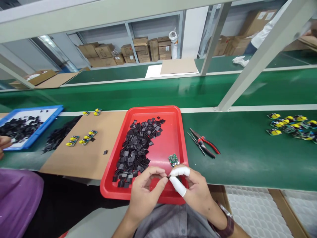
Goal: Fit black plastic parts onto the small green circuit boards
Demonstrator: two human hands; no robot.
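Over the front of the red tray (183, 145), my left hand (148, 190) and my right hand (194, 186) meet at the fingertips. Both pinch a small black piece (168, 177), mostly hidden by the fingers. White finger covers sit on the right thumb and forefinger. Just beyond my right hand lies a small green circuit board (173, 159); some green also shows behind its fingers, too covered to make out. A heap of flat black pieces (136, 145) fills the tray's left side.
Pliers (204, 143) and tweezers (197, 142) lie right of the tray. Boards with yellow parts (293, 125) cluster far right; several more (86, 137) rest on cardboard (64, 155). A co-worker's hand (4, 142) is beside a blue-rimmed tray (46, 127). A slanted post (247, 69) rises behind.
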